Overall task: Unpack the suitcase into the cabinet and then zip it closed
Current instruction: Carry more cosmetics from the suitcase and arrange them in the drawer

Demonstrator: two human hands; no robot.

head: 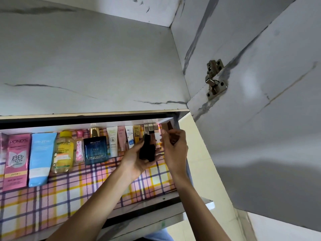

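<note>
Reached up to the cabinet shelf, lined with pink-and-yellow checked paper. Gripped a clump of small black tubes in the left hand — dark, matte, labels unreadable — just before the row of bottles along the back. Pinched a small brown tube in the right hand at the row's right end, near the side wall.

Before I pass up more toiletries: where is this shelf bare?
Free: the front strip of the checked liner, between the back row and shelf edge. Crowded: that row, Pond's box to right corner, where the left hand and right hand work.
</note>
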